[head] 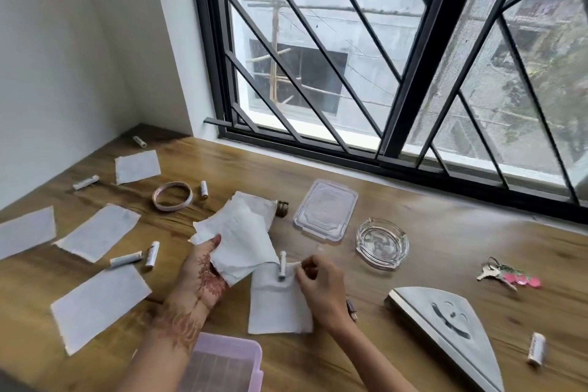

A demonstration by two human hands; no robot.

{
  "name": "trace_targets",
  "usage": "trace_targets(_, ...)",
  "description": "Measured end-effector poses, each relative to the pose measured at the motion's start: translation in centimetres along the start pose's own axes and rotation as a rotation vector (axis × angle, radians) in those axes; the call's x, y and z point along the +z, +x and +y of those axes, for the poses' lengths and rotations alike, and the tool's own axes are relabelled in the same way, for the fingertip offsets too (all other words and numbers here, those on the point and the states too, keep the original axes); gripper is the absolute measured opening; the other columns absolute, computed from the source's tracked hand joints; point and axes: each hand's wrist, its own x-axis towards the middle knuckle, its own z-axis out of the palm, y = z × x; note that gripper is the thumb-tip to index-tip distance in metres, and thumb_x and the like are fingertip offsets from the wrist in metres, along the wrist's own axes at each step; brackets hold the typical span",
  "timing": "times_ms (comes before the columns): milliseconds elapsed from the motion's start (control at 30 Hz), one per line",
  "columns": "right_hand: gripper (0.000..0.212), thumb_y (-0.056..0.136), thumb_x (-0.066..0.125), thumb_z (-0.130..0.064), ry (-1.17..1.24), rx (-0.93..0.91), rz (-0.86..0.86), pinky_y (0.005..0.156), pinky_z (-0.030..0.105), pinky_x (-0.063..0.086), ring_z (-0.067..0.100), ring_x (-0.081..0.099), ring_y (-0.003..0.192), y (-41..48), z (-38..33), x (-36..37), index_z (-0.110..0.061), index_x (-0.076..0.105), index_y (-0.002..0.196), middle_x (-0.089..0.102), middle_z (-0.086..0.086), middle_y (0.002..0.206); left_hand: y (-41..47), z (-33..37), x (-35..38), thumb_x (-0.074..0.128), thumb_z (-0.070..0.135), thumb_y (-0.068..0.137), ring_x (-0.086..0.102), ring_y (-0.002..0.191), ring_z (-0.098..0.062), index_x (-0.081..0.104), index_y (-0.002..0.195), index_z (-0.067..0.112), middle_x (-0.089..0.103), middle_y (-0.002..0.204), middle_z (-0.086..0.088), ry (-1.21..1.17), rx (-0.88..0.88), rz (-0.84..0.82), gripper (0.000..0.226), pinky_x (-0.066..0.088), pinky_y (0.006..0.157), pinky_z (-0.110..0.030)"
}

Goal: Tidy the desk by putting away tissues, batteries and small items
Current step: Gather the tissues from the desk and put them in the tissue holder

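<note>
My left hand (203, 270) holds a bunch of white tissues (237, 235) lifted above the wooden desk (445, 248). My right hand (321, 286) pinches the upper right corner of another tissue (276, 305) lying flat on the desk. A white battery (282, 265) rests on that tissue's top edge, just left of my right fingers. Several more tissues lie to the left, one at the near left (95, 302). Other white batteries are scattered about, a pair on the left (152, 253) and one at the near right (536, 348).
A pink plastic box (222, 363) stands at the near edge between my arms. Its clear lid (324, 210), a glass ashtray (381, 242), keys (506, 274), a metal wedge-shaped holder (451, 328), a bangle (172, 196) and a small brass item (282, 208) lie around. The window runs along the back.
</note>
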Motion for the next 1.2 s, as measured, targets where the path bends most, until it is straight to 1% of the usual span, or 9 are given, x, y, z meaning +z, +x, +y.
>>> trace_targets(133, 0.019, 0.084, 0.06, -0.018, 0.258, 0.303, -0.023, 0.057, 0.017, 0.037, 0.008, 0.05, 0.065, 0.9, -1.0, -1.5, -0.021, 0.055, 0.066, 0.056, -0.006, 0.067, -0.1, -0.1, 0.3, 0.035, 0.015, 0.096, 0.07, 0.056, -0.018, 0.076, 0.066, 0.01, 0.074, 0.066, -0.006, 0.014, 0.014, -0.008, 0.051, 0.057, 0.048, -0.032)
trace_targets(300, 0.012, 0.088, 0.06, -0.02, 0.457, 0.369, 0.08, 0.056, 0.02, 0.039, 0.01, 0.052, 0.07, 1.8, -1.6, -3.0, -0.009, 0.061, 0.082, 0.06, 0.002, 0.078, -0.3, -0.1, 0.2, 0.038, 0.015, 0.096, 0.071, 0.057, -0.02, 0.058, 0.094, 0.009, 0.074, 0.066, -0.008, 0.02, -0.011, 0.005, 0.021, 0.057, 0.048, -0.035)
trace_targets(400, 0.012, 0.089, 0.059, -0.021, 0.553, 0.248, 0.213, 0.056, 0.021, 0.04, 0.014, 0.054, 0.071, 2.2, -3.2, -3.7, -0.009, 0.059, 0.085, 0.061, 0.004, 0.079, -0.4, -0.1, -0.2, 0.042, 0.013, 0.095, 0.07, 0.057, -0.024, 0.057, 0.096, 0.01, 0.073, 0.063, -0.008, 0.035, -0.022, 0.056, 0.015, 0.056, 0.043, -0.036)
trace_targets(533, 0.007, 0.091, 0.056, -0.014, 0.449, -0.135, 0.318, 0.052, 0.011, 0.039, 0.002, 0.054, 0.06, 1.3, -6.9, -3.7, -0.013, 0.053, 0.084, 0.059, -0.007, 0.069, -1.0, -0.3, 0.0, 0.042, 0.011, 0.095, 0.069, 0.049, -0.022, 0.058, 0.089, 0.007, 0.071, 0.058, -0.01, 0.031, -0.063, 0.061, 0.017, 0.054, 0.039, -0.034)
trace_targets(700, 0.004, 0.093, 0.046, -0.025, 0.2, -0.459, 0.021, 0.073, 0.016, 0.052, 0.002, 0.063, 0.09, -0.7, -8.4, 0.4, -0.027, 0.048, 0.095, 0.067, -0.004, 0.099, -1.0, -0.1, -0.3, 0.04, 0.028, 0.096, 0.069, 0.051, -0.024, 0.058, 0.097, 0.003, 0.072, 0.062, -0.014, -0.03, -0.127, 0.043, 0.031, 0.054, 0.04, -0.036)
trace_targets(833, 0.026, 0.096, 0.038, -0.033, 0.036, -0.656, -0.163, 0.088, 0.027, 0.05, 0.017, 0.06, 0.105, -1.3, -8.5, 2.7, -0.012, 0.053, 0.103, 0.067, 0.009, 0.109, -0.1, 1.1, -1.1, 0.038, 0.047, 0.092, 0.07, 0.06, -0.027, 0.066, 0.094, 0.006, 0.072, 0.076, -0.016, -0.053, -0.138, -0.038, 0.05, 0.057, 0.049, -0.036)
trace_targets(1033, 0.041, 0.094, 0.037, -0.044, 0.016, -0.595, -0.179, 0.083, 0.027, 0.053, 0.015, 0.06, 0.106, -0.3, -9.8, 3.7, -0.013, 0.054, 0.114, 0.063, 0.004, 0.119, 0.9, 3.3, -1.2, 0.05, 0.033, 0.09, 0.071, 0.067, -0.026, 0.063, 0.106, 0.005, 0.073, 0.082, -0.015, 0.042, -0.174, -0.067, 0.035, 0.059, 0.056, -0.035)
trace_targets(1133, 0.046, 0.094, 0.032, -0.048, 0.113, -0.535, -0.071, 0.082, 0.022, 0.052, 0.012, 0.061, 0.107, 0.8, -10.2, 4.0, -0.013, 0.058, 0.11, 0.064, 0.005, 0.119, 1.1, 4.3, -0.6, 0.058, 0.013, 0.083, 0.07, 0.056, -0.025, 0.068, 0.093, -0.001, 0.072, 0.068, -0.017, 0.097, -0.189, -0.043, 0.021, 0.057, 0.047, -0.033)
trace_targets(1200, 0.037, 0.095, 0.039, -0.039, 0.143, -0.509, 0.046, 0.08, 0.02, 0.051, 0.01, 0.061, 0.104, 2.0, -9.9, 4.1, -0.011, 0.06, 0.105, 0.066, 0.006, 0.114, 1.6, 4.8, -0.7, 0.057, 0.005, 0.084, 0.069, 0.055, -0.024, 0.059, 0.106, -0.004, 0.072, 0.063, -0.014, 0.128, -0.129, 0.024, 0.024, 0.054, 0.041, -0.029)
